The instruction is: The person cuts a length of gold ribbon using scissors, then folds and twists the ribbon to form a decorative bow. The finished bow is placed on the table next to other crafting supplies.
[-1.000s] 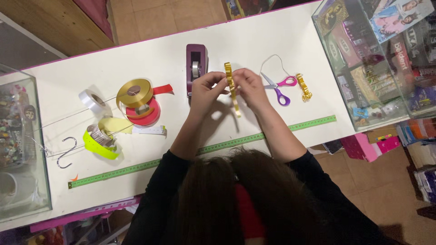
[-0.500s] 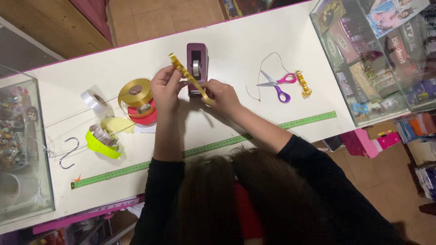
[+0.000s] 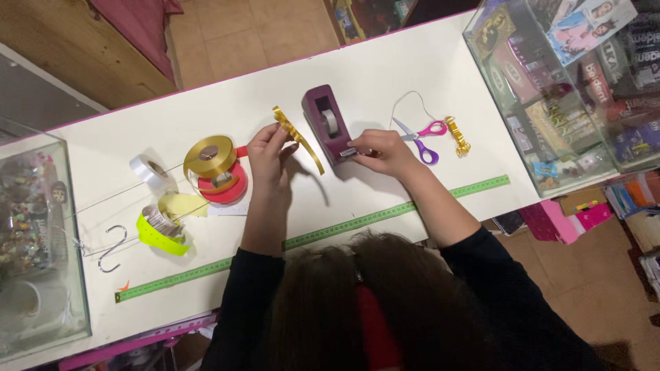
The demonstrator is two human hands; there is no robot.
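At frame centre, the left hand [image 3: 267, 148] has fingers clamped on a gold ribbon [image 3: 297, 136]; the right hand [image 3: 379, 152] pinches tape at the purple tape dispenser [image 3: 326, 122].

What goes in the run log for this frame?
left hand: holds gold ribbon strip | right hand: at tape dispenser cutter end | scissors: idle on table

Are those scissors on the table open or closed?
Open. The scissors lie flat on the white table beside the right hand, blades spread apart, pink and purple handles splayed.
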